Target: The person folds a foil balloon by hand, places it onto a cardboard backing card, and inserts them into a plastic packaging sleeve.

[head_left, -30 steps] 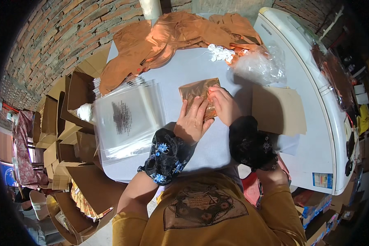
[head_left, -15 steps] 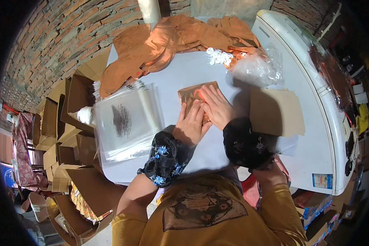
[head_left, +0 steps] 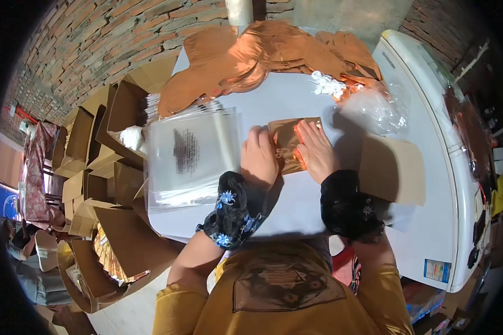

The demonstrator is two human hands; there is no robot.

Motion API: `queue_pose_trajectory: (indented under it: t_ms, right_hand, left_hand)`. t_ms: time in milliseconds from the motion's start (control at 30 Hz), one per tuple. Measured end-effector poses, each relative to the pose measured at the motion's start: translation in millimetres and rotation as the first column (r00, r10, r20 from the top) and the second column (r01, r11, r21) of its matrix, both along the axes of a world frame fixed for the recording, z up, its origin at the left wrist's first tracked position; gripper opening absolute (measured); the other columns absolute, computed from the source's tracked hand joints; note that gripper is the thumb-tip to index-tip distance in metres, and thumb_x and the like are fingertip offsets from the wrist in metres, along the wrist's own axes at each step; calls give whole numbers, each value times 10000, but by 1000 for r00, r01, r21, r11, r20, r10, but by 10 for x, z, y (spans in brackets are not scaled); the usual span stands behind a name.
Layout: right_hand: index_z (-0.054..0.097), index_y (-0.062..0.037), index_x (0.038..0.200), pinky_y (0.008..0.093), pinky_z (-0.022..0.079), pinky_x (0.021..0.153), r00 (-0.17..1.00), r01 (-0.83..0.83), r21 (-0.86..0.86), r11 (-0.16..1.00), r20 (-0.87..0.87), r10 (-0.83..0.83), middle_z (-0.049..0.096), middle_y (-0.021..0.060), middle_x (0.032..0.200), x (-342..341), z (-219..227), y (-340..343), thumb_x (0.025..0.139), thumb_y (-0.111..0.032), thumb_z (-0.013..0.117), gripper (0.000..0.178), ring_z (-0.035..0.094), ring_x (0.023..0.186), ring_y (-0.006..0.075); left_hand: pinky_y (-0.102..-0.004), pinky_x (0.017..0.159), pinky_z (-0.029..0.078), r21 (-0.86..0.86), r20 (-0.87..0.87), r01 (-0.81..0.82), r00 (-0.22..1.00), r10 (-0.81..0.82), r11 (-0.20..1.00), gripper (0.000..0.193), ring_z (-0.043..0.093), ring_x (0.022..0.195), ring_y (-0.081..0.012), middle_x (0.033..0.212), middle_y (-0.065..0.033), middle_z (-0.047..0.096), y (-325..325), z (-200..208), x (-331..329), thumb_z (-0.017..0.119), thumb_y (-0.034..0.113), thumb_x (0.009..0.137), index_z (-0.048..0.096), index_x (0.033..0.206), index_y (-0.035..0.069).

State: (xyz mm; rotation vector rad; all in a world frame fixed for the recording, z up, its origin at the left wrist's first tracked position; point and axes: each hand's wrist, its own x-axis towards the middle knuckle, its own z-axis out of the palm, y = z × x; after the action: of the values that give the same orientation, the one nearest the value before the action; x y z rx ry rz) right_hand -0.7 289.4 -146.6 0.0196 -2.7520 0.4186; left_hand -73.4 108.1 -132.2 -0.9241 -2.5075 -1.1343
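Observation:
A folded, shiny copper-coloured foil-like packet lies flat on the pale tabletop in front of me. My left hand is at its left edge, with curled fingers and the thumb against the packet. My right hand rests on its right part, fingers stretched out and pressing flat; an orange bit shows beside them. Left of the packet is a stack of clear plastic bags with a dark printed patch. A large heap of the same copper-coloured pieces spreads along the back.
White string-like pieces and a crumpled clear plastic bag lie at the back right. A cardboard sheet is right of my hand, beside a long white appliance. Open cardboard boxes crowd the left side below a brick wall.
My hands have moved apart: the left has slid off the packet's middle to its left edge, fingers curling, while the right stays on its right side. The whole view has shifted slightly.

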Motion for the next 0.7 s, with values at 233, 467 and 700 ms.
queue_pose_trajectory:
  t_ms: [233, 467, 700]
  right_hand:
    - [374, -15, 1498, 416, 217, 1228, 1000, 12, -26, 1000, 15, -11, 370, 158, 1564, -6, 42, -35, 999, -167, 489, 534, 314, 1463, 338]
    - [392, -21, 1488, 419, 225, 1224, 1000, 15, -16, 1000, 8, -15, 383, 153, 1556, 4, 50, -24, 1010, -175, 488, 511, 320, 1460, 340]
    - [404, -15, 1477, 424, 223, 1224, 1000, 11, -46, 999, 19, -10, 385, 150, 1553, 4, 72, -57, 1010, -172, 487, 500, 309, 1466, 332]
  left_hand:
    - [-579, 1123, 305, -49, -55, -55, 997, 52, 997, 355, 349, 1379, -451, 1417, -199, 434, 28, -190, -287, 592, 77, 874, 629, 1228, 80]
    - [-517, 1099, 354, -145, -162, -104, 984, 81, 984, 398, 390, 1363, -464, 1441, -223, 463, 82, -214, -344, 590, 16, 849, 668, 1227, 115]
    - [-472, 1111, 382, 118, -84, 30, 996, -20, 993, 391, 437, 1351, -409, 1443, -210, 473, 102, -73, -466, 560, 33, 893, 583, 1283, 30]
